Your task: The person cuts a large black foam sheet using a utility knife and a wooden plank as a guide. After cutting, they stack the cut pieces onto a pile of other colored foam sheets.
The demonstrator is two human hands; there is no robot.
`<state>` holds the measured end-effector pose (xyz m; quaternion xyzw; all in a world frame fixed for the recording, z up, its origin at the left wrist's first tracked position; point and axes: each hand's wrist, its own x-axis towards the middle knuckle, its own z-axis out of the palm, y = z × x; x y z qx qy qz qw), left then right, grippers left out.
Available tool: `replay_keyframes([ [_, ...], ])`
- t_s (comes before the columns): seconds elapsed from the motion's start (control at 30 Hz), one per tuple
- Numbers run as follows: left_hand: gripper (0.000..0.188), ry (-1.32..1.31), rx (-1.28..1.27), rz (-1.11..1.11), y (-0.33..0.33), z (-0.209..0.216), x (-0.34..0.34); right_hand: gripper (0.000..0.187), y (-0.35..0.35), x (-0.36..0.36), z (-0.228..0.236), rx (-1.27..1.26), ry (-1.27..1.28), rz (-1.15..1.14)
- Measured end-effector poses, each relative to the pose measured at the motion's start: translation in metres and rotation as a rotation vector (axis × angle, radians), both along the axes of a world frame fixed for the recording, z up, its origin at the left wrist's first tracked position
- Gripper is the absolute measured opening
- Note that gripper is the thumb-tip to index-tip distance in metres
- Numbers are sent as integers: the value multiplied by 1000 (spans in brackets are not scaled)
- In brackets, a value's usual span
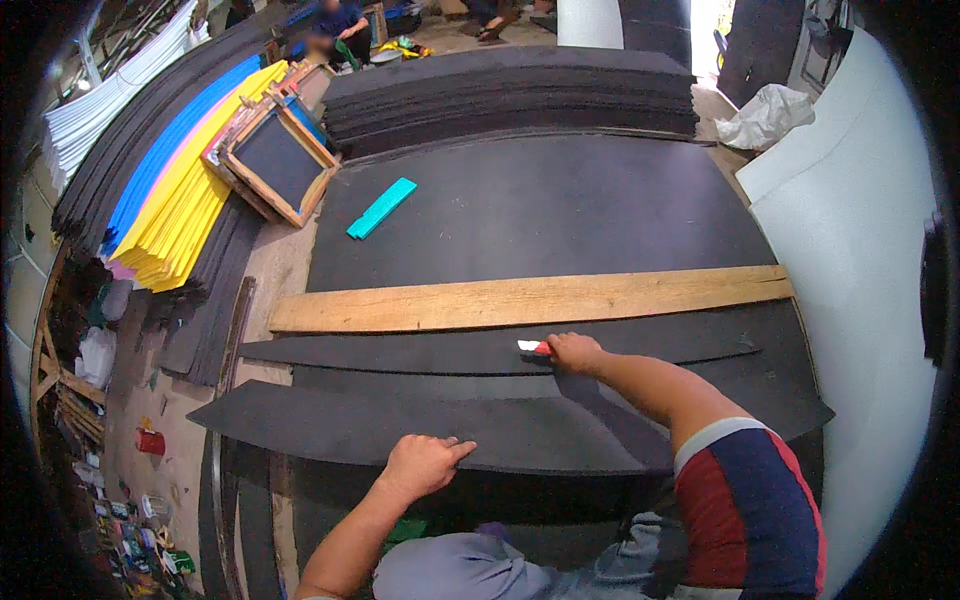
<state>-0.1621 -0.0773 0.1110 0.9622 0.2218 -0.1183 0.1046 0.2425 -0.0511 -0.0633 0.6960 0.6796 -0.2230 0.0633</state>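
Note:
My right hand (577, 353) is closed around a red utility knife (541, 348) with a pale front end, low over a narrow black foam strip (430, 350). That strip lies just on the near side of a long wooden board (530, 299). Closer to me, my left hand (428, 466) is closed at the near edge of a wider black foam piece (320, 425), its thumb and forefinger showing on top. The other fingers of that hand are partly hidden. A large black foam sheet (560, 205) extends beyond the board.
A turquoise strip (382, 208) lies on the large sheet. Behind it is a stack of black sheets (510, 100). Wooden frames (280, 155) and yellow sheets (185, 225) stand at the left; a white sheet (850, 230) curves along the right. A person (345, 25) sits far back.

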Motion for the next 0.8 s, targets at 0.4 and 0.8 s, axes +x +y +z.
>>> replay_keyframes([
  [0.4,33,66,-72,177,81,27,68,92,-36,-4,165,-429,617,176],
  [0.8,41,312,-207,341,96,37,26,59,-123,74,229,-368,22,-77],
])
